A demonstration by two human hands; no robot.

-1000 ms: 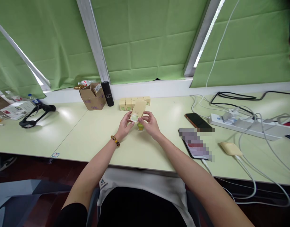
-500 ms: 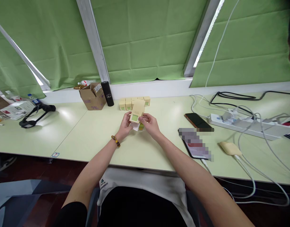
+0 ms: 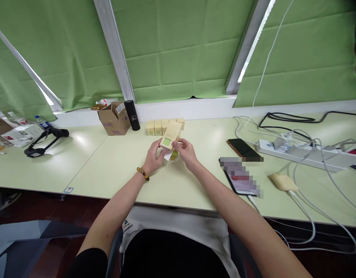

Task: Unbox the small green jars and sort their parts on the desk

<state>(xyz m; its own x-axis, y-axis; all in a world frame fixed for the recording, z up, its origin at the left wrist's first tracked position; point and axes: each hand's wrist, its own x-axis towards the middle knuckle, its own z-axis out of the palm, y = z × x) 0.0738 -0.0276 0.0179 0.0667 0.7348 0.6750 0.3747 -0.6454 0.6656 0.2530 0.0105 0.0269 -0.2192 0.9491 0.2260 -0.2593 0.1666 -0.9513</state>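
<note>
On the desk [image 3: 108,173], a cardboard box [image 3: 116,122] and a black cylinder [image 3: 132,116] stand left of the row of small boxes [image 3: 158,128]. Nearer us than that row, our left hand [image 3: 153,158] has its grip nearly closed on the left edge of a pale carton [image 3: 171,135], held tilted between the row and us. A white flap [image 3: 168,154] shows at its lower end; a yellow-green container [image 3: 174,156] sits just below, partly hidden. Our right hand's [image 3: 188,154] grip pinches the carton's right edge. Squeezing too hard could crease its thin-looking walls; too loose a pinch could drop it onto the container and tip that over. Well right of the row lies a dark phone [image 3: 244,149].
</note>
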